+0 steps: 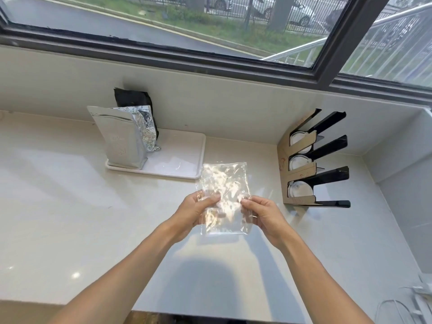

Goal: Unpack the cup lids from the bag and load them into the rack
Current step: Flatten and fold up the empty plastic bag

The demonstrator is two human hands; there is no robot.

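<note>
A clear, crinkled plastic bag [223, 183] is held up flat above the pale counter in the middle of the view. My left hand [195, 210] pinches its left edge and my right hand [263, 215] pinches its right edge, both low on the bag. The bag looks flat; I cannot tell whether anything is inside. At the right stands a black and cardboard-brown rack [304, 174] with three slots. White round cup lids [300, 190] sit in each slot, with further lids [298, 163] in the middle slot.
A white tray [182, 157] lies behind the bag, carrying a silver foil pouch [121, 139] and a black pouch [133, 98]. A wall and window sill run along the back. A raised ledge borders the counter at the right. White cables [418, 300] lie bottom right.
</note>
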